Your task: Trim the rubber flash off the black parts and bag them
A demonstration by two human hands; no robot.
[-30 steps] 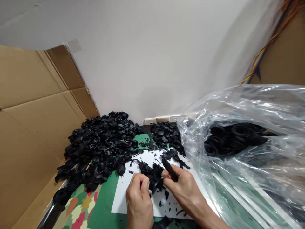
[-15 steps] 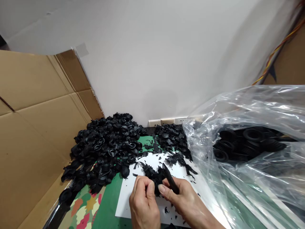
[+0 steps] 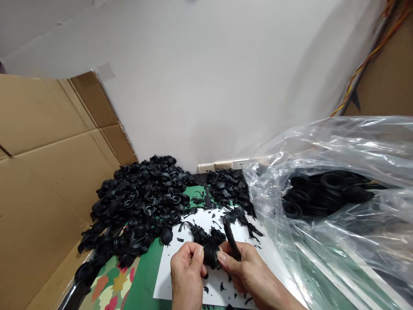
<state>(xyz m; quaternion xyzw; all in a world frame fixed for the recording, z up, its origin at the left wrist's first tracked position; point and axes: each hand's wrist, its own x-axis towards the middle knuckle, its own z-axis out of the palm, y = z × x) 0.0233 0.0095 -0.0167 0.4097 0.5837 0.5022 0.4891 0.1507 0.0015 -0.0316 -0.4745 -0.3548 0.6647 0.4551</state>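
Note:
A black ribbed rubber bellows [image 3: 211, 255] is held between my two hands over a white sheet [image 3: 164, 275]. My left hand [image 3: 187, 269] pinches its left side between thumb and fingers. On its right side presses the thumb of my right hand [image 3: 247, 262]. The same hand also grips a dark pen-shaped tool [image 3: 231, 237], its tip pointing up and away from me; I cannot make out its exact kind. Just beyond my fingers, more black ribbed rubber pieces [image 3: 198, 233] lie on the sheet, with thin black scraps around them.
At the left a large heap of black rubber parts [image 3: 138, 193] rests against a cardboard box [image 3: 54, 172]. A smaller heap of black scraps [image 3: 227, 185] lies by the wall sockets [image 3: 206, 168]. On the right, a clear plastic bag [image 3: 271, 193] holds ribbed rubber bellows [image 3: 332, 198].
My hands have moved slightly apart, and the bellows between them now shows more fully. The tool stays in my right hand. The whole view has shifted a little.

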